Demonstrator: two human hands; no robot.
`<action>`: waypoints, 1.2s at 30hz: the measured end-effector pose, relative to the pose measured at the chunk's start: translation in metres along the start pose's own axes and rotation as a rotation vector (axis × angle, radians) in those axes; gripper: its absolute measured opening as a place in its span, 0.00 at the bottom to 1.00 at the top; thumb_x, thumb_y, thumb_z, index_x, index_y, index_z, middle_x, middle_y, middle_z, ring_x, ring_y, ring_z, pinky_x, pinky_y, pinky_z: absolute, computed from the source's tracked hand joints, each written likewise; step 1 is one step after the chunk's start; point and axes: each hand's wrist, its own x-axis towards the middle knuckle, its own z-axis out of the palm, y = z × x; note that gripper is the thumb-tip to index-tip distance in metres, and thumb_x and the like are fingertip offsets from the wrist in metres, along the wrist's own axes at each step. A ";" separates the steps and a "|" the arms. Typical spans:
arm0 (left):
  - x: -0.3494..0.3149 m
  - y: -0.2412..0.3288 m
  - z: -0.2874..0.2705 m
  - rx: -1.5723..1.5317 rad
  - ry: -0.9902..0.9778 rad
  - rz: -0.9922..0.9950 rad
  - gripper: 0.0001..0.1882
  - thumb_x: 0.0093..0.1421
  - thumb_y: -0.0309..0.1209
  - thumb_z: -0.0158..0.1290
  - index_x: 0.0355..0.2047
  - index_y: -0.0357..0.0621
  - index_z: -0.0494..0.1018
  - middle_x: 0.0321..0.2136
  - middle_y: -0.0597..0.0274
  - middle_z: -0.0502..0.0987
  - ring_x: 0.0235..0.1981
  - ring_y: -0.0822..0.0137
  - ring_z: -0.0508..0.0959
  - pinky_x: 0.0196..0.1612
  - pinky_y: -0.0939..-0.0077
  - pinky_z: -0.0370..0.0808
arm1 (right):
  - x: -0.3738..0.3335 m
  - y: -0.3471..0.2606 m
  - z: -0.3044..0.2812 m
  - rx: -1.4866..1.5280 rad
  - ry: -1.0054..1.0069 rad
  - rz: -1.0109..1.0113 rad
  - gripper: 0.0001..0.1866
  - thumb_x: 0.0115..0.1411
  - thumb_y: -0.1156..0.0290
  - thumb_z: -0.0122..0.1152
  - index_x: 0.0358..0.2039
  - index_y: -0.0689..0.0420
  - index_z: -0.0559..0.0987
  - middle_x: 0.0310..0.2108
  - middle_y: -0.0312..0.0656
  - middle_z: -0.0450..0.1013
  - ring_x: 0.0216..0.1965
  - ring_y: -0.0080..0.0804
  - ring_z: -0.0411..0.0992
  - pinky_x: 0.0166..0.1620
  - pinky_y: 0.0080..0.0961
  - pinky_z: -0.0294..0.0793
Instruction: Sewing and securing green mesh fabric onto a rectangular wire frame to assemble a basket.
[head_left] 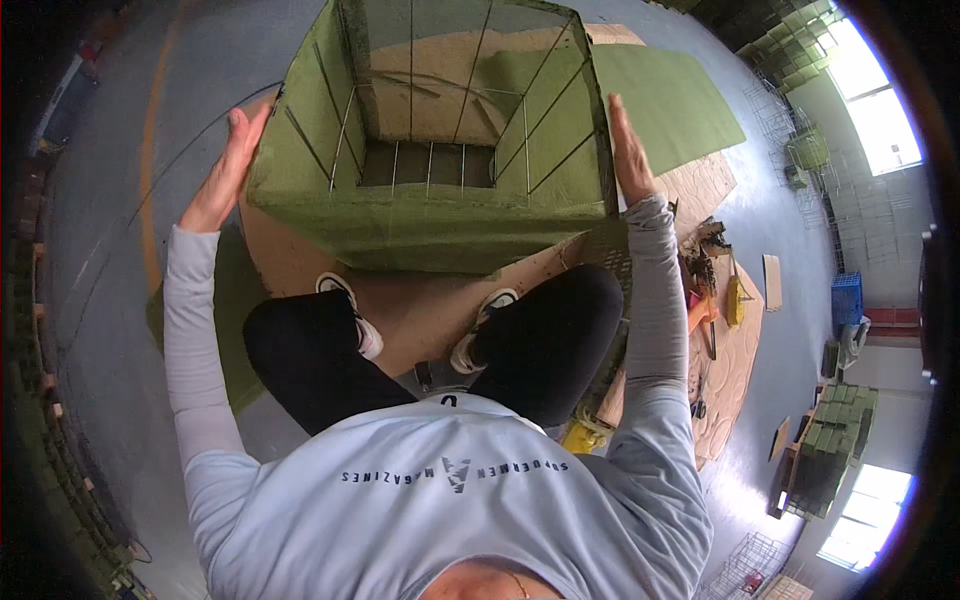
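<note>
In front of me stands a large box of green, felt-like sheet (420, 225) over a thin metal wire frame (429, 165). Its near side is open to view, with wires crossing the inside. My left hand (232, 170) lies flat along the box's left side, fingers stretched and together. On the opposite side, my right hand (630, 152) is held flat and upright by the right wall, fingers extended. Neither hand is wrapped round anything. Whether each palm presses on the sheet or just hovers beside it, I cannot tell.
Brown cardboard (385, 300) lies under the box and my feet. Another green sheet (670, 100) is spread at the far right. Beside my right arm are an orange-handled tool (702, 309) and a yellow object (737, 300). A blue crate (847, 297) stands farther right, near stacked green blocks (835, 440).
</note>
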 end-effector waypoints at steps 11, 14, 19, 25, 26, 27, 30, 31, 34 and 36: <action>-0.038 0.051 0.129 0.696 0.165 0.730 0.20 0.48 0.37 0.63 0.40 0.41 0.77 0.36 0.59 0.77 0.40 0.61 0.76 0.42 0.70 0.75 | 0.019 -0.167 0.020 0.011 -0.262 -0.023 0.07 0.50 0.77 0.65 0.32 0.61 0.80 0.41 0.43 0.78 0.42 0.39 0.74 0.47 0.32 0.71; -0.028 0.050 0.143 0.658 0.109 0.716 0.15 0.47 0.36 0.64 0.33 0.41 0.79 0.29 0.65 0.75 0.33 0.64 0.75 0.36 0.70 0.74 | 0.018 -0.162 0.023 0.001 -0.257 0.034 0.06 0.51 0.76 0.64 0.31 0.61 0.79 0.41 0.42 0.78 0.41 0.38 0.75 0.46 0.30 0.71; -0.017 0.050 0.144 0.468 -0.063 0.572 0.10 0.48 0.31 0.64 0.27 0.38 0.78 0.24 0.63 0.73 0.29 0.66 0.73 0.32 0.72 0.69 | 0.019 -0.158 0.025 0.052 -0.277 0.132 0.04 0.54 0.76 0.61 0.30 0.62 0.78 0.40 0.41 0.78 0.41 0.34 0.75 0.47 0.29 0.71; -0.007 0.056 0.151 0.350 -0.197 0.417 0.11 0.51 0.31 0.63 0.25 0.35 0.77 0.21 0.64 0.72 0.25 0.71 0.71 0.29 0.75 0.66 | 0.021 -0.149 0.028 0.128 -0.344 0.254 0.04 0.55 0.76 0.60 0.30 0.63 0.78 0.38 0.42 0.78 0.37 0.35 0.76 0.43 0.30 0.73; -0.006 0.056 0.152 0.349 -0.198 0.417 0.11 0.51 0.31 0.63 0.25 0.35 0.77 0.21 0.64 0.72 0.25 0.71 0.71 0.29 0.75 0.66 | 0.021 -0.148 0.028 0.138 -0.332 0.224 0.05 0.55 0.75 0.60 0.31 0.63 0.78 0.36 0.43 0.79 0.34 0.39 0.77 0.39 0.33 0.74; -0.004 0.056 0.153 0.362 -0.205 0.336 0.11 0.52 0.31 0.62 0.24 0.34 0.76 0.20 0.64 0.71 0.24 0.72 0.70 0.28 0.75 0.65 | 0.021 -0.149 0.027 0.136 -0.333 0.226 0.05 0.55 0.75 0.60 0.31 0.63 0.78 0.36 0.43 0.79 0.34 0.39 0.77 0.39 0.33 0.74; -0.004 0.054 0.151 0.385 -0.232 0.231 0.13 0.54 0.32 0.61 0.21 0.33 0.75 0.18 0.64 0.69 0.21 0.74 0.68 0.25 0.75 0.63 | 0.022 -0.162 0.028 0.124 -0.375 0.277 0.07 0.54 0.76 0.61 0.33 0.63 0.79 0.38 0.42 0.78 0.36 0.36 0.77 0.40 0.31 0.75; -0.004 0.053 0.148 0.397 -0.247 0.206 0.14 0.54 0.32 0.60 0.20 0.32 0.74 0.17 0.64 0.68 0.20 0.74 0.67 0.24 0.75 0.62 | 0.020 -0.172 0.030 -0.107 -0.182 0.068 0.08 0.53 0.76 0.61 0.35 0.62 0.79 0.40 0.43 0.78 0.38 0.36 0.76 0.41 0.30 0.75; -0.005 0.049 0.148 0.343 -0.252 0.182 0.14 0.54 0.31 0.60 0.20 0.31 0.74 0.16 0.65 0.68 0.19 0.75 0.66 0.24 0.74 0.62 | -0.008 -0.205 0.046 -0.273 0.050 -0.187 0.16 0.53 0.77 0.60 0.44 0.65 0.76 0.48 0.50 0.73 0.49 0.44 0.72 0.52 0.35 0.72; -0.002 0.049 0.149 0.357 -0.254 0.183 0.15 0.53 0.33 0.60 0.20 0.31 0.75 0.18 0.60 0.71 0.19 0.70 0.69 0.25 0.72 0.64 | -0.019 -0.207 0.069 -0.435 -0.033 -0.227 0.21 0.54 0.76 0.58 0.49 0.66 0.73 0.48 0.50 0.72 0.51 0.43 0.71 0.55 0.38 0.69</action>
